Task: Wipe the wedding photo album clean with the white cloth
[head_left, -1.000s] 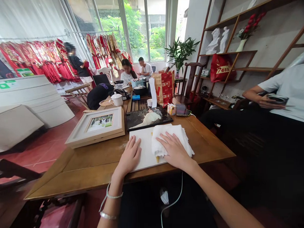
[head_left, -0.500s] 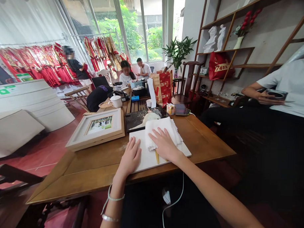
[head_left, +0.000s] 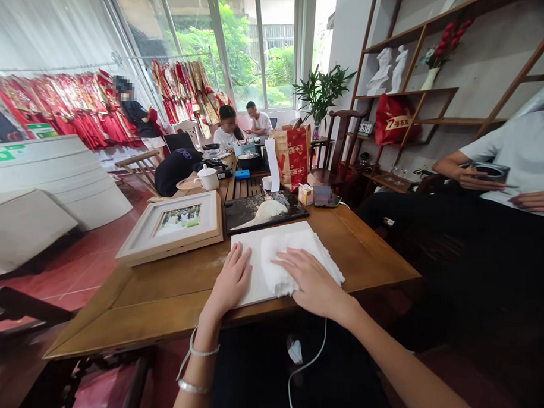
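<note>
A flat white board (head_left: 254, 291) lies near the front edge of the wooden table (head_left: 161, 301). On its left edge rests my left hand (head_left: 234, 277), open, palm down with fingers stretched forward. A folded white cloth (head_left: 277, 244) with a ragged edge covers much of the board's right side. My right hand (head_left: 316, 282) presses on this cloth from above, its fingers extended and lying flat. What is beneath the cloth is hidden. Just beyond the board is a dark picture panel (head_left: 267, 210) showing a white dress.
Left of the board lie stacked pale wooden picture frames (head_left: 141, 223). Behind stand a white lidded cup (head_left: 208, 178), a red and brown paper bag (head_left: 294, 157) and a small box (head_left: 305, 194). A seated person (head_left: 515, 153) is at right; a white cable (head_left: 308, 366) hangs below.
My right hand has slid the cloth toward me and slightly right. The dark picture panel shows more fully, and gold marks on the board are now covered. My left hand has stayed in place.
</note>
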`<control>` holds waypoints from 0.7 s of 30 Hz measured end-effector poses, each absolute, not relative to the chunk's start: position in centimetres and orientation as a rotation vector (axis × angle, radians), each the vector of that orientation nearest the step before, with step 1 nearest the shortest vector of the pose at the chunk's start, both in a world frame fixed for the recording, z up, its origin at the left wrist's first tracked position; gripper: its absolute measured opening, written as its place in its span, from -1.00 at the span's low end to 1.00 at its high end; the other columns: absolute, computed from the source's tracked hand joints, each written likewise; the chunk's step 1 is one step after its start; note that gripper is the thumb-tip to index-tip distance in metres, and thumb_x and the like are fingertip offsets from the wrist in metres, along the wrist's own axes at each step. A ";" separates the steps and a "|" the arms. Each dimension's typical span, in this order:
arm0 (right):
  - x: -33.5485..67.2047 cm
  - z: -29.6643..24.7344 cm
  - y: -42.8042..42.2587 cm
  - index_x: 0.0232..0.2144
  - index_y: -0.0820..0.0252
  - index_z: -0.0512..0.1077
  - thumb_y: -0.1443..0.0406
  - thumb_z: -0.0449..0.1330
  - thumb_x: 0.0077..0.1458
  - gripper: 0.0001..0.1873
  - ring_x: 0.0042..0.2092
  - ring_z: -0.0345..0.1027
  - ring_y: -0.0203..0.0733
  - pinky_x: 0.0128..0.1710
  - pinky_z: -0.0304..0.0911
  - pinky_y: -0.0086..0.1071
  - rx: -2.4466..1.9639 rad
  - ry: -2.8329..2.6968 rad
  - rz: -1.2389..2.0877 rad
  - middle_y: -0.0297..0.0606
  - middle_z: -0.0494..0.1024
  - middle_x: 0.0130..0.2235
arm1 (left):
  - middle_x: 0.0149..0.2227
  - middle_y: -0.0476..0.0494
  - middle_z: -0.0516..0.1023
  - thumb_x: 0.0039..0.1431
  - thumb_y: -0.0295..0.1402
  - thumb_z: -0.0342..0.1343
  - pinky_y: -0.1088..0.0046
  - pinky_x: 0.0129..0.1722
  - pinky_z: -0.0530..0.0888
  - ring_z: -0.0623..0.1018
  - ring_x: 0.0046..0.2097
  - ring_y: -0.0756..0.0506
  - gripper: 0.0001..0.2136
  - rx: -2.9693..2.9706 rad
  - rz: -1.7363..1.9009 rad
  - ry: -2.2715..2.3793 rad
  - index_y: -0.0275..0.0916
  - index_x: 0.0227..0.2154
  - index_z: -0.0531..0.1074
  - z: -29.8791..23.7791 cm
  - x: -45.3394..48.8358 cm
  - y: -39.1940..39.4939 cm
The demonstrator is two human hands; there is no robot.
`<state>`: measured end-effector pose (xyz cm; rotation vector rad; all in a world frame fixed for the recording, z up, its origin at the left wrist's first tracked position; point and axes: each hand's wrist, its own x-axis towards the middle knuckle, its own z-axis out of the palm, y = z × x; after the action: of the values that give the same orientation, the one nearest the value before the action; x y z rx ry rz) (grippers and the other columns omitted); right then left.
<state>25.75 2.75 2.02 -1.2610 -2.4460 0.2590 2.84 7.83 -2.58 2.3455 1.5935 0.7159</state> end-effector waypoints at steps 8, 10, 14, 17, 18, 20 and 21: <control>22.8 2.1 10.3 0.18 0.22 0.23 0.43 0.08 -0.06 -0.32 0.32 -0.18 0.08 0.27 -0.26 0.03 -1.400 -2.442 0.233 -0.20 0.12 0.30 | 0.31 -0.36 0.09 0.28 -0.28 -0.17 0.00 0.27 0.05 0.01 0.35 -0.25 -0.57 2.358 0.768 1.553 -0.31 0.15 0.26 -2.9 2.6 7.9; 22.3 2.2 10.7 0.18 0.20 0.23 0.42 0.08 -0.03 -0.35 0.32 -0.20 0.09 0.27 -0.27 0.07 -1.421 -2.441 0.211 -0.21 0.12 0.30 | 0.31 -0.32 0.09 0.28 -0.28 -0.16 0.01 0.28 0.04 0.02 0.35 -0.23 -0.58 2.353 0.798 1.542 -0.27 0.15 0.26 -3.1 2.5 7.9; 22.1 2.1 9.3 0.16 0.22 0.24 0.44 0.09 -0.01 -0.38 0.32 -0.18 0.10 0.27 -0.28 0.10 -1.368 -2.469 0.148 -0.19 0.18 0.28 | 0.30 -0.36 0.12 0.27 -0.30 -0.15 0.03 0.29 0.04 0.05 0.34 -0.21 -0.55 2.307 0.840 1.540 -0.31 0.18 0.20 -3.3 2.5 8.1; 22.6 1.8 6.4 0.16 0.25 0.23 0.48 0.07 -0.04 -0.35 0.32 -0.20 0.08 0.28 -0.31 0.09 -1.305 -2.496 0.117 -0.16 0.19 0.27 | 0.29 -0.34 0.15 0.27 -0.33 -0.18 0.05 0.30 0.04 0.08 0.33 -0.19 -0.55 2.258 0.895 1.543 -0.31 0.19 0.18 -3.3 2.7 8.2; 22.8 1.8 5.2 0.17 0.26 0.22 0.48 0.07 -0.05 -0.34 0.32 -0.21 0.07 0.28 -0.31 0.08 -1.289 -2.504 0.116 -0.16 0.19 0.27 | 0.29 -0.33 0.15 0.27 -0.34 -0.19 0.06 0.30 0.04 0.08 0.33 -0.18 -0.55 2.243 0.903 1.548 -0.32 0.19 0.18 -3.3 2.8 8.2; 23.2 1.9 2.7 0.19 0.27 0.20 0.48 0.06 -0.06 -0.31 0.33 -0.23 0.06 0.29 -0.33 0.07 -1.264 -2.520 0.134 -0.16 0.18 0.27 | 0.29 -0.36 0.15 0.27 -0.36 -0.22 0.06 0.30 0.04 0.08 0.33 -0.19 -0.55 2.225 0.903 1.562 -0.37 0.18 0.19 -3.2 2.9 8.2; 23.4 2.0 1.6 0.19 0.27 0.19 0.47 0.06 -0.07 -0.30 0.33 -0.24 0.05 0.29 -0.34 0.06 -1.250 -2.530 0.154 -0.16 0.17 0.28 | 0.29 -0.38 0.15 0.27 -0.37 -0.22 0.06 0.30 0.04 0.08 0.33 -0.20 -0.55 2.221 0.902 1.567 -0.39 0.17 0.20 -3.2 2.9 8.2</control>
<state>23.37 1.55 2.02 -1.2505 -2.5297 0.1544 2.94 8.19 -3.22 2.2213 1.5673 0.9020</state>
